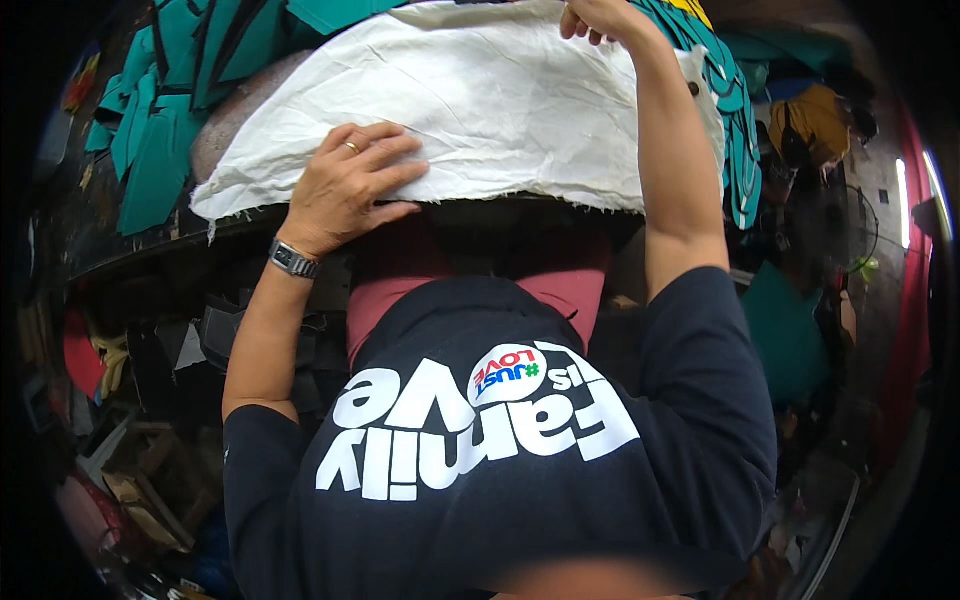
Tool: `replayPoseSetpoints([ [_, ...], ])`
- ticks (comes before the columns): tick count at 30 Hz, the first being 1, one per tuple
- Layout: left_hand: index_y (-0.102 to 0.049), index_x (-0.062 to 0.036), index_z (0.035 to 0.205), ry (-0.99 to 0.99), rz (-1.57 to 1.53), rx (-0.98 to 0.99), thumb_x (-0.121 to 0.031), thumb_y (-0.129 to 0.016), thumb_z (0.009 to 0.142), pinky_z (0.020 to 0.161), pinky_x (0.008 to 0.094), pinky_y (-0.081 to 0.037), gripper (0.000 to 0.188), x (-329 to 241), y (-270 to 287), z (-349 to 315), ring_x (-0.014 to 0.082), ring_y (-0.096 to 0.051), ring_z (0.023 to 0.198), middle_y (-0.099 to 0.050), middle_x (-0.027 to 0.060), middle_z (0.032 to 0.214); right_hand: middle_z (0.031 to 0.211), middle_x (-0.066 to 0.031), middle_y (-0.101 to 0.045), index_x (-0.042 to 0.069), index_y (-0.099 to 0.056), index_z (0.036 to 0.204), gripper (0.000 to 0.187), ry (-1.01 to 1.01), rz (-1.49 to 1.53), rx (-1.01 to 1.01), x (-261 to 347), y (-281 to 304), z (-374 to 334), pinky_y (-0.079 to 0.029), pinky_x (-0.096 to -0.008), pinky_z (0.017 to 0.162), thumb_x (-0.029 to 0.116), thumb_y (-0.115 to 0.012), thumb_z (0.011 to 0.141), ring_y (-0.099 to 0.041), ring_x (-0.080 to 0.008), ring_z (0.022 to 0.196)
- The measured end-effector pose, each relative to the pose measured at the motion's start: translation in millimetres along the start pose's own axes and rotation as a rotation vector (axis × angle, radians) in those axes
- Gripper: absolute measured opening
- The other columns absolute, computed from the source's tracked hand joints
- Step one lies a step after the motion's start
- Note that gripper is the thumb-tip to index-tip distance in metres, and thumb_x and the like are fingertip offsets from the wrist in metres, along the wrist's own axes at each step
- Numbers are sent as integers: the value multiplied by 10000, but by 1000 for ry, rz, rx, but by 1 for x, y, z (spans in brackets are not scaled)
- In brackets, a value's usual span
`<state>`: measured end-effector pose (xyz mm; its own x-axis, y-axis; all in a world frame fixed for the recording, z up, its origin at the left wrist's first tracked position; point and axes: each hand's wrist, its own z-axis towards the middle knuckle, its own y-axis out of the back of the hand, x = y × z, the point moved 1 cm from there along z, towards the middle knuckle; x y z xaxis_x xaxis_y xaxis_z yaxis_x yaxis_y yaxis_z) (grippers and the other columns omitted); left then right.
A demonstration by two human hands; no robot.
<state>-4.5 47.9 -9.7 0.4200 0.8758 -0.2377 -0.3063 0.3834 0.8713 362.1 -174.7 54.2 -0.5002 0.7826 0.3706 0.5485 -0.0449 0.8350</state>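
Note:
A white cloth (480, 110) with a frayed near edge is spread over the work surface before me, wrinkled in places. My left hand (362, 175) lies on its near left part, palm down, fingers a little apart and nothing in them. At the far right of the cloth, my right hand (600, 18) is partly cut off by the top of the picture. Its fingers curl back toward me; whatever they hold, if anything, is hidden.
Teal cut pieces with dark edging (165, 120) are heaped at the left, and more teal pieces (735, 140) are stacked to the right. A brownish rounded surface (235, 120) shows beside the cloth. Scraps and boxes (150, 470) crowd the floor at left.

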Motion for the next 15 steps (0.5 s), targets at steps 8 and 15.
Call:
replayPoseSetpoints([
  [8,-723,-195,1134,-9,14,34,-343,-844,676,1079,411,-366,496,-3,5,6,184,-536,1260,-638,-20,1285,1430,-166,-536,55,-489,1444,887,190,463,-507,-22,-157,-214,-199,-533,1179,761,-350,926,-283,-356,1452],
  [15,-755,-217,1059,-78,-48,48,-211,-787,763,1124,484,-324,298,7,10,8,207,-554,1259,-663,-7,1220,1654,-205,-120,93,-222,1583,1169,-304,-509,-502,-44,-197,-261,-72,-736,1131,582,-810,700,-19,-404,1534],
])
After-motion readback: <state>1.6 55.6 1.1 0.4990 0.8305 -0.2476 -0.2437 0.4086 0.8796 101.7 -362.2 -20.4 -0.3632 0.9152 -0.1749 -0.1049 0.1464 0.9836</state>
